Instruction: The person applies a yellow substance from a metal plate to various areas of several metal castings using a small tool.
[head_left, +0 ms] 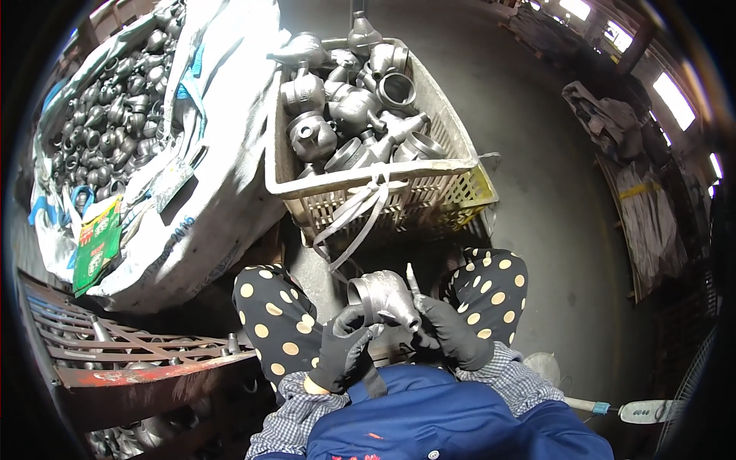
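In my gloved left hand (342, 349) is a grey metal casting (383, 297), a rounded hollow body with a wide round mouth to the left and a narrow neck at the lower right. My fingers wrap its left and lower side. My right hand (457, 331), also in a dark glove, is beside the neck, closed round a thin pen-like tool (413, 279) with a pale pointed tip standing up. The tool's lower part is hidden by the fingers. Both hands are in front of my body, between my knees.
Ahead, a yellowish plastic crate (368, 176) with a pale strap holds several similar castings. A big white sack (222, 153) of smaller fittings stands at left. A reddish metal rack (153, 372) with metal parts is at lower left. A fan's control box (645, 412) is at right.
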`<state>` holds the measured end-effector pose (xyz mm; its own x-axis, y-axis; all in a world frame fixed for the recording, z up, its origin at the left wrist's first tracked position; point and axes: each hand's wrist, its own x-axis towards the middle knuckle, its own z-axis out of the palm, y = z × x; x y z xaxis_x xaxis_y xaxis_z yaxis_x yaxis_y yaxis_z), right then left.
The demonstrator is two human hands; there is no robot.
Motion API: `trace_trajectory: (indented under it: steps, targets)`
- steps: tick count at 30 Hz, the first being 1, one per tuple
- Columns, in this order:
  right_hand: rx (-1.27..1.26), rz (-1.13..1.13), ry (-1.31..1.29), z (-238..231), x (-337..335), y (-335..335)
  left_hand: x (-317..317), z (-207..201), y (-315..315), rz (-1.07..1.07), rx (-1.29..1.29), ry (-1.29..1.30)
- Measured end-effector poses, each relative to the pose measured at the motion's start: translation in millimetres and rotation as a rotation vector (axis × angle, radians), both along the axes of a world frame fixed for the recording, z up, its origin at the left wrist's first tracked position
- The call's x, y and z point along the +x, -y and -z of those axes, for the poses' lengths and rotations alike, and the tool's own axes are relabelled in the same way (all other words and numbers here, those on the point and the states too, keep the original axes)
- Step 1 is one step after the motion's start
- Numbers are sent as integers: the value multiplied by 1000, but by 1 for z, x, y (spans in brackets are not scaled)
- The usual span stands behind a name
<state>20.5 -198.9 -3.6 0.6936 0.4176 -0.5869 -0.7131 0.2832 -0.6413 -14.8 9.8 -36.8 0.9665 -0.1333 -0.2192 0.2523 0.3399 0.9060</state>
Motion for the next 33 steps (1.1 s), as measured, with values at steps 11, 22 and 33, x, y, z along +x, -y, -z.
trace_trajectory:
  steps: [11,22,33]
  targets:
    - [104,39,215,12,-4,-20,2,3,-11,72,-81,-58]
    - [77,-109,454,-1,4,-13,4,-21,-12,77,-286,-214]
    - [-122,-120,503,3,4,-13,7,7,-12,2,-544,-187]
